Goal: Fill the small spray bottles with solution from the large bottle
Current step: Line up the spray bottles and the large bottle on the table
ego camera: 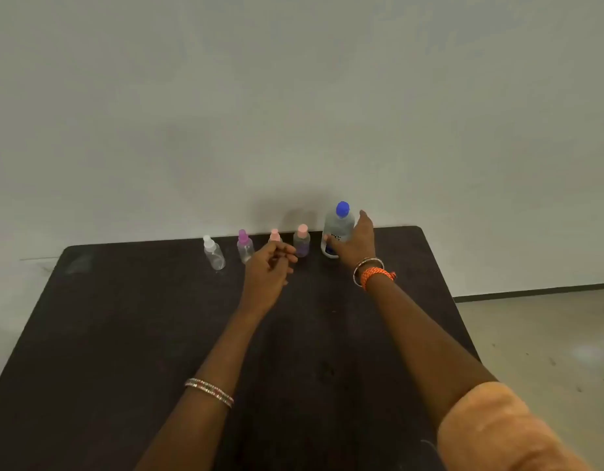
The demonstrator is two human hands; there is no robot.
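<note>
A large clear bottle with a blue cap (339,226) stands upright at the back of the dark table (124,334). My right hand (356,243) wraps round its lower part, thumb showing on the left side. Left of it stand several small spray bottles in a row: one with a pink cap (301,244), a second pink-capped one (275,235) mostly hidden behind my left hand, a purple-capped one (244,246) and a clear white-capped one (214,253). My left hand (270,270) hovers in front of the row with loosely curled fingers, holding nothing.
A pale wall rises just behind the table's far edge. The table's right edge drops to a light floor (548,334). My forearms reach across the middle of the table.
</note>
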